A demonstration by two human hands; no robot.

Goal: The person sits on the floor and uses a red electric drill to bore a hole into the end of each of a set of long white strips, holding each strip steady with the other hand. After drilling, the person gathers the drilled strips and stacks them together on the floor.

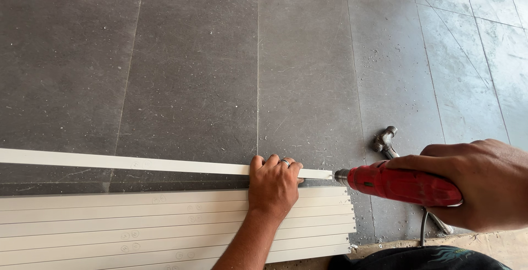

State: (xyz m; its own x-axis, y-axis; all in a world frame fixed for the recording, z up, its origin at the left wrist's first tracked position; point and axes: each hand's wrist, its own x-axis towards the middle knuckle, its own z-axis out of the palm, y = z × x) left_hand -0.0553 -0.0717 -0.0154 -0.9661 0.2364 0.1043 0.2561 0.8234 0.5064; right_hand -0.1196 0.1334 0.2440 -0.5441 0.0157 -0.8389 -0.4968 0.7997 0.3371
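Left hand [273, 184], lower centre of frame: palm down, fingers curled over a long white strip [126, 163], pinning it to the grey tiled floor [220, 55]. Ring on one finger. Strip runs from left edge to lower centre right. Right hand [478, 184], lower right: closed around a red drill [401, 184], bit at the strip's right end. A stack of white strips [137, 226] lies just below. A hammer [385, 140] rests on the floor behind the drill.
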